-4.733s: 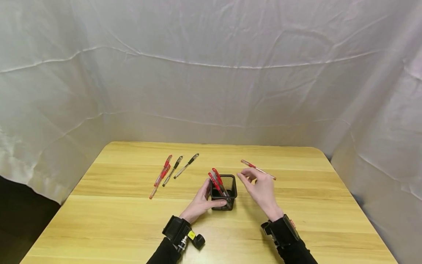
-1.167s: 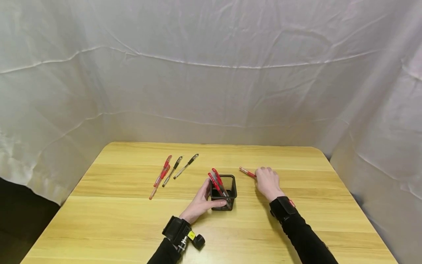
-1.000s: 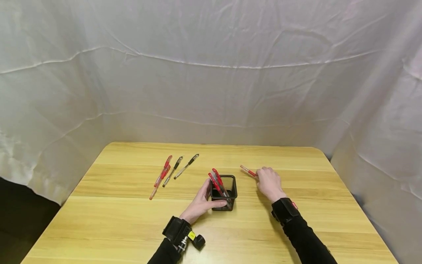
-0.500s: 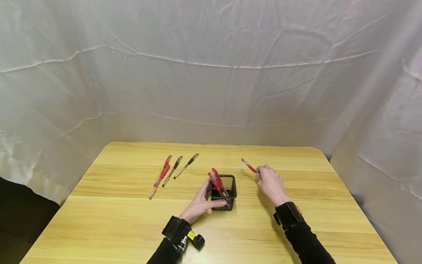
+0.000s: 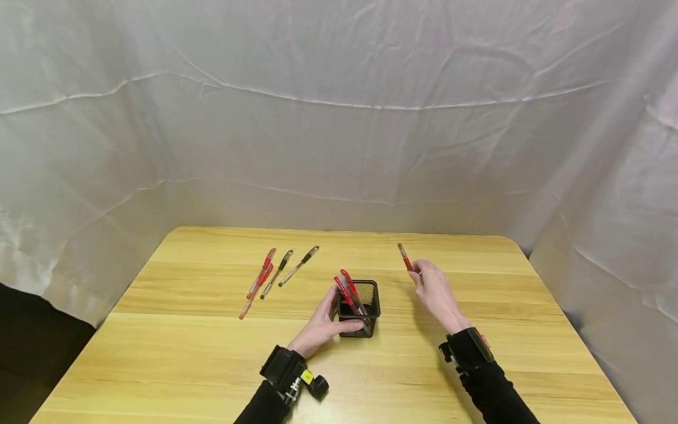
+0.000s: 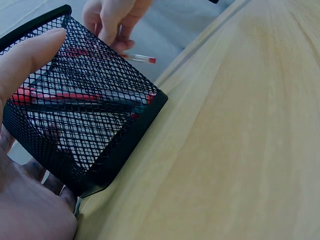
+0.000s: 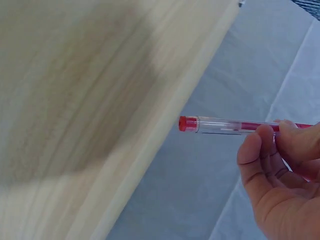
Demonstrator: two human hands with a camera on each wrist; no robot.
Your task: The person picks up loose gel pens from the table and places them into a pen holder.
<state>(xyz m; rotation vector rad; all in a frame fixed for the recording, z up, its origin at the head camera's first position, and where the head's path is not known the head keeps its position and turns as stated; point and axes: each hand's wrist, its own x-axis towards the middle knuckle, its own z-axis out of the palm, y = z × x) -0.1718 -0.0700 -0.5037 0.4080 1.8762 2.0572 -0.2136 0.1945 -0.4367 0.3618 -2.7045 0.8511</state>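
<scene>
My left hand point(image 5: 319, 325) grips the black mesh pen holder point(image 5: 369, 290), thumb across its near side. In the left wrist view the holder's mesh wall point(image 6: 82, 150) shows the pens through it. Two red-capped pens point(image 5: 346, 292) lean toward the left inside it. To the right of the holder, my right hand point(image 5: 436, 296) pinches a red gel pen point(image 5: 405, 257) over the table, one end pointing up and away. The right wrist view shows the thumb and fingertips on this pen's clear barrel point(image 7: 220, 126), its red end sticking out past them.
Left of the holder, two red pens point(image 5: 258, 285) lie overlapping on the wooden table point(image 5: 175, 353). Beside them lie a black pen point(image 5: 276, 275) and a second black pen point(image 5: 299, 267). Pale cloth point(image 5: 339, 147) hangs behind the table and at both sides.
The right hand has taken hold of the red pen that lay on the table, raised it and turned it steeper. The left hand and the holder stay in place.
</scene>
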